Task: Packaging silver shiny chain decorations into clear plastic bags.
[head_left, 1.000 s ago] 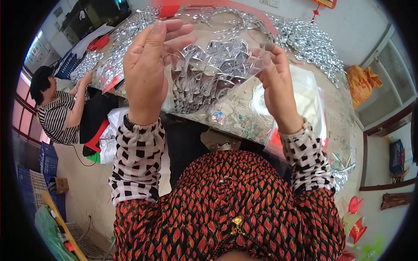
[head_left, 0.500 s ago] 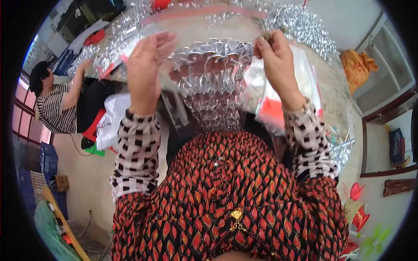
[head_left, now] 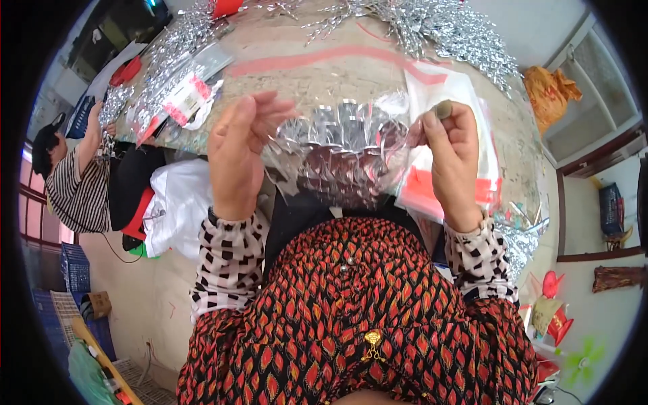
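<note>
Between my hands, at the table's near edge above my lap, hangs a clear plastic bag (head_left: 398,169) with silver foil tinsel (head_left: 341,128) in its upper part. Its film is crinkled and shiny. My right hand (head_left: 455,155) is closed, pinching the bag's right edge between thumb and fingers; a small dark cover shows on one fingertip. On the other side, my left hand (head_left: 237,155) is held up with fingers stretched out beside the bag's left edge. Whether those fingers touch the film, I cannot tell.
Flat clear bags with red bands (head_left: 486,182) lie right of my right hand. Silver tinsel piles (head_left: 449,37) cover the table's far side. At left lie packaged tinsel (head_left: 185,98) and a white sack (head_left: 177,202). A co-worker in stripes (head_left: 81,189) sits at far left.
Both hands have come down the picture, toward my body. The tinsel-filled bag between them has lowered and tilted, so less of its length shows. The co-worker's arm has shifted.
</note>
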The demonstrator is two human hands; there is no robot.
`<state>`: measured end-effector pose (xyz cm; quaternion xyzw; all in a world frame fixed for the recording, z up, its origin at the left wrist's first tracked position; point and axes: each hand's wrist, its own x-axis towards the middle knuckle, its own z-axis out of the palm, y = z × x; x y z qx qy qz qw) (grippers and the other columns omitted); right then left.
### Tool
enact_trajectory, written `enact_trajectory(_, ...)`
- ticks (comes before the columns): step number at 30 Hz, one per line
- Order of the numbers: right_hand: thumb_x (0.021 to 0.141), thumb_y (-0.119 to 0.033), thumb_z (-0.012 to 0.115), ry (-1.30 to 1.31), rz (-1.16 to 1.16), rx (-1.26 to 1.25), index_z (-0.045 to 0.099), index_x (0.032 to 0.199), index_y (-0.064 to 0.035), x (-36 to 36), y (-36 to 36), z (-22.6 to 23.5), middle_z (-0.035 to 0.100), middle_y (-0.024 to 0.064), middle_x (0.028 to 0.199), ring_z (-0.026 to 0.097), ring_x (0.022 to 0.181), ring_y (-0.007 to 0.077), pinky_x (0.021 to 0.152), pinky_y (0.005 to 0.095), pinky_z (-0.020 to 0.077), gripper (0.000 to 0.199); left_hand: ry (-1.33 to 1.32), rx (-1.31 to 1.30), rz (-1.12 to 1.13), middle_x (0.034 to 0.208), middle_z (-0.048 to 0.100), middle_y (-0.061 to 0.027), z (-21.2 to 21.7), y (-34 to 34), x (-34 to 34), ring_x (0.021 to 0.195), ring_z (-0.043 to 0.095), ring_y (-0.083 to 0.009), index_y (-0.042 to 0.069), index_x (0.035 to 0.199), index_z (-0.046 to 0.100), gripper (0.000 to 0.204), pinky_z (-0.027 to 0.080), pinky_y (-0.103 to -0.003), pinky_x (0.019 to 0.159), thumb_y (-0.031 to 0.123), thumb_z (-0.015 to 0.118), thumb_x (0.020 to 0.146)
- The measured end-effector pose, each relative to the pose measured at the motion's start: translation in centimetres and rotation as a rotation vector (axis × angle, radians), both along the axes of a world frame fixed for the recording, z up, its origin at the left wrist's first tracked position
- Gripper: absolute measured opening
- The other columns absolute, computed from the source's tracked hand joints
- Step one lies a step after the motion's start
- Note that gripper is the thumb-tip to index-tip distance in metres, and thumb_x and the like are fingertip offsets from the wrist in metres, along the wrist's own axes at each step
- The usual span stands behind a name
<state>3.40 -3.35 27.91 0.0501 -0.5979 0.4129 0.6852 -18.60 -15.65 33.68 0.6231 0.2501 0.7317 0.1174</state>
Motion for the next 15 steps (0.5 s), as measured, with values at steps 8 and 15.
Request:
enact_trajectory(8,0.088,-0.005,0.057,-0.029,0.033,-0.125,0.050,0.117,0.0003,1.0,-1.5,-2.4,0.060,0.0031,0.083,0.059,0.078,0.0114,0.075,0.0255,0.0467,0.030,0.030,-0.167,-0.011,0.091,0.067,-0.0115,-1.7,0.0,-0.3,0.082,0.065,-0.0169,-0.002,0.102,0.059,0.022,0.050,-0.028,0.076,0.017,0.050,0.094)
enact_trajectory(15,0.087,0.000,0.057,0.006,0.041,-0.101,0.047,0.117,-0.0009,1.2,-2.7,-2.2,0.057,0.0029,0.081,0.055,0.076,0.0109,0.072,0.0259,0.0452,0.032,0.075,-0.083,0.060,0.092,0.065,-0.0115,-2.0,-0.3,-0.6,0.083,0.064,-0.0185,-0.002,0.109,0.056,0.027,0.049,-0.030,0.080,0.020,0.049,0.094)
